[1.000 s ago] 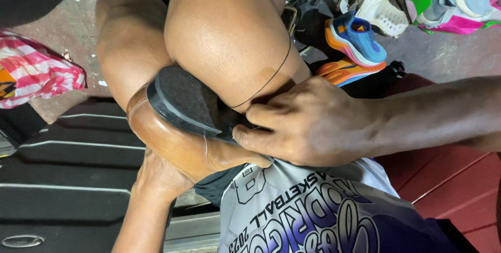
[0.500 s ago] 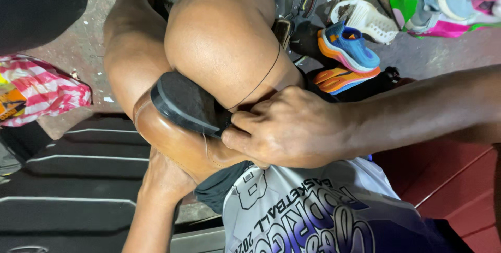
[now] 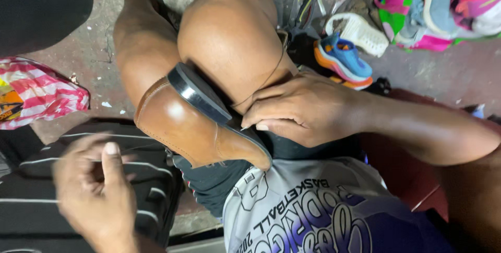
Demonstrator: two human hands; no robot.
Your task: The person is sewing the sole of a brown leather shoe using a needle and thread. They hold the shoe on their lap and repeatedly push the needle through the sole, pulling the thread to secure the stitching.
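A tan leather shoe (image 3: pixel 180 127) with a black sole (image 3: pixel 201 96) is wedged on its side between my bare knees (image 3: pixel 229 39). My right hand (image 3: pixel 302 109) rests against the sole edge. Its fingers are pinched on a thin pointed tool (image 3: pixel 243 127) whose tip touches the sole. A thin thread (image 3: pixel 279 62) runs over my knee down to this hand. My left hand (image 3: pixel 96 195) is at the lower left, away from the shoe and blurred. Its fingers are pinched together on a faint thread that leads toward the shoe.
A blue and orange sneaker (image 3: pixel 342 60) and a white shoe sole (image 3: pixel 357 33) lie on the concrete floor at upper right, beside a heap of bright shoes (image 3: pixel 443 7). At left is a red-and-white striped bag (image 3: pixel 39 99), with black striped mats (image 3: pixel 151 190) below it.
My left hand came out from under the shoe and moved away to the lower left. The right hand stayed at the sole edge, and the view shifted slightly.
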